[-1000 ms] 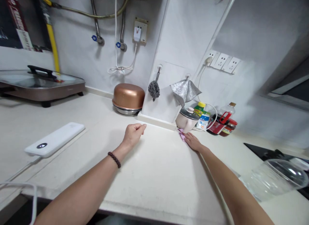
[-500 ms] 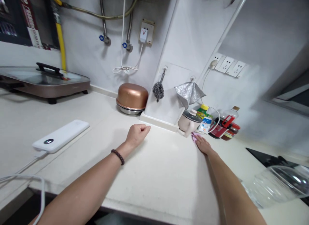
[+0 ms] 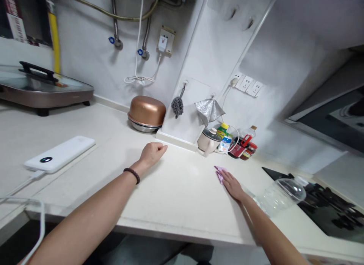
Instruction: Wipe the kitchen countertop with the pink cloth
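Observation:
My right hand (image 3: 232,184) lies flat, fingers stretched out, pressing a small pink cloth (image 3: 219,172) onto the pale countertop (image 3: 182,189). Only the cloth's far end shows past my fingertips. My left hand (image 3: 152,153) rests on the countertop as a loose fist with nothing visible in it, a dark bead bracelet on its wrist. It sits just in front of the wall's corner base. A small pink pot with a lid (image 3: 208,140) stands behind the cloth against the wall.
A copper-coloured pan (image 3: 146,112) lies upside down at the back. A white power bank (image 3: 59,153) with a cable lies at left, an electric grill (image 3: 42,89) behind it. Bottles and jars (image 3: 241,145) crowd the corner. A clear glass lid (image 3: 280,194) and black cooktop (image 3: 327,206) are at right.
My right hand has slid the pink cloth back from beside the small pot toward the front of the counter. My left fist has stayed in place. The camera has swung right.

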{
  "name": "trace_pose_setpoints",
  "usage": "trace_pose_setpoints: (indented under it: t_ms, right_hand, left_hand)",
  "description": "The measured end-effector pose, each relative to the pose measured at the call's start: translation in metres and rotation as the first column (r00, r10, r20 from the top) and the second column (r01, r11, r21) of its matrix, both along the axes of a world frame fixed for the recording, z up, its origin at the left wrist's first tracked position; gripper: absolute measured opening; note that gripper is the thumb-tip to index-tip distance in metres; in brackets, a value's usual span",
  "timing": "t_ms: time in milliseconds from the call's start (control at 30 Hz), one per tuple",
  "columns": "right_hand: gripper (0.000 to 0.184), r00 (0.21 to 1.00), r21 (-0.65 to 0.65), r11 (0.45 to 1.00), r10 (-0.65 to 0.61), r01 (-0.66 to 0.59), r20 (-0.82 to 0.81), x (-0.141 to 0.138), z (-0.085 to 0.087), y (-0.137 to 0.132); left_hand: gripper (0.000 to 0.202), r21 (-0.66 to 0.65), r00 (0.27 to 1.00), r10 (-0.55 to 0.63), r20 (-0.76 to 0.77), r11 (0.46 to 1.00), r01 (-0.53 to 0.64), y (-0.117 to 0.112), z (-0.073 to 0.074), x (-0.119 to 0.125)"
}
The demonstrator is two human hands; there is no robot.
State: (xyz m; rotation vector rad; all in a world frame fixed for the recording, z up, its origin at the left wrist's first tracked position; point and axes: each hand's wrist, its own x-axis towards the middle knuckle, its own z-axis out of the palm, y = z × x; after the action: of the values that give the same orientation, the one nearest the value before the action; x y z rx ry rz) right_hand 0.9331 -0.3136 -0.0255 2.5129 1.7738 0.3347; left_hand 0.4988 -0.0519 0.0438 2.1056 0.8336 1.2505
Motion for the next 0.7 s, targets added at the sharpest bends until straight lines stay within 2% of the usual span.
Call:
trace_pose_setpoints:
  t_ms: [233, 433, 567, 700]
  right_hand:
    - [0.058, 0.988, 0.018, 0.995, 0.103, -0.102, -0.113, -0.062, 0.008, -0.071]
    - [0.054, 0.968, 0.011, 0.982, 0.187, -0.188, -0.168, -0.113, 0.013, -0.117]
    - [0.055, 0.963, -0.022, 0.98, 0.188, -0.196, -0.193, -0.125, 0.013, -0.129]
    - [0.055, 0.958, -0.023, 0.977, 0.203, -0.212, -0.203, -0.119, 0.017, -0.117]
  left_hand:
    - [0.045, -0.008, 1.0, 0.004, -0.012, 1.0, -0.004, -0.005, 0.0, -0.001]
    - [0.042, 0.01, 0.999, 0.003, -0.037, 1.0, -0.003, -0.009, 0.0, 0.001]
    - [0.042, 0.027, 0.998, -0.009, -0.056, 1.0, 0.011, -0.014, 0.003, 0.004]
    - [0.043, 0.042, 0.996, -0.054, -0.074, 0.998, 0.057, -0.022, 0.005, 0.007]
